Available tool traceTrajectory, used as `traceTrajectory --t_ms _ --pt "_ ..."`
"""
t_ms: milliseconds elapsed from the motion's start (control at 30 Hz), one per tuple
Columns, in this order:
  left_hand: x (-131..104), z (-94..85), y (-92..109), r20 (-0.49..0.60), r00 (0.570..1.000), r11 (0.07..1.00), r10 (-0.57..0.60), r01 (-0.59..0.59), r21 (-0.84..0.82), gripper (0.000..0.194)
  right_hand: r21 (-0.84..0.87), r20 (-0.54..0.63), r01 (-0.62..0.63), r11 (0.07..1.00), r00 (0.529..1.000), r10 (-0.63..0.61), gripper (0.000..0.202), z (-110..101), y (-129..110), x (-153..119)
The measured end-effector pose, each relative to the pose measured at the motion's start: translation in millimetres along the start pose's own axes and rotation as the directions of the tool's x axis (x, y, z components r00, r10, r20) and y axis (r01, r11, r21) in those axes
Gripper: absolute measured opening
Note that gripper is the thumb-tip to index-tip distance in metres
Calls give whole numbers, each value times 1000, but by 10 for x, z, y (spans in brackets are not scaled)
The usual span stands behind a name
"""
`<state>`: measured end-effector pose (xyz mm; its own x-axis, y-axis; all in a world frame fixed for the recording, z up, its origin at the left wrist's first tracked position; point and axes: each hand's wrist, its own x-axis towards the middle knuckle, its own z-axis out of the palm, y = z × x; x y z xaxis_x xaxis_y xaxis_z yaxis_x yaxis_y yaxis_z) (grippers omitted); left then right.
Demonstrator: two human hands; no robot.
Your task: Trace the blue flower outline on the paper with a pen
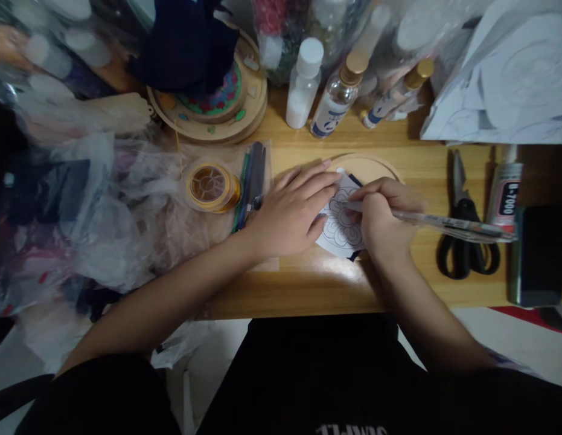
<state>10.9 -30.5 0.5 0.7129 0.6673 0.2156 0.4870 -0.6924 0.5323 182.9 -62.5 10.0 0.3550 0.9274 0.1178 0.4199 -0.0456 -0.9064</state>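
Observation:
My right hand [384,220] is closed around a pen [453,225], its tip on a white paper with a printed flower outline [344,226]. Flat on the paper's left edge lies my left hand [299,211], fingers stretched out toward the upper right. Dark blue material [354,179] peeks out from beneath the paper at its top and bottom corners. Under these sits a round wooden board [366,162], mostly covered by the paper and my hands. The pen's back end is smeared by motion.
Black-handled scissors [464,226], a B-7000 glue tube [507,193] and a phone [538,257] lie to the right. Leftward are several pens [252,181], a golden thread spool [212,186] and crumpled plastic bags [140,217]. Bottles [303,84] stand behind, beside a round wooden piece [258,109].

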Motion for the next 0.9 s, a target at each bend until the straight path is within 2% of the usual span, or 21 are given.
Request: traceTrajectory --t_ms 900 --pt "8 -36 16 39 999 1000 -24 24 0 42 -4 -10 -66 998 998 66 22 7 -27 16"
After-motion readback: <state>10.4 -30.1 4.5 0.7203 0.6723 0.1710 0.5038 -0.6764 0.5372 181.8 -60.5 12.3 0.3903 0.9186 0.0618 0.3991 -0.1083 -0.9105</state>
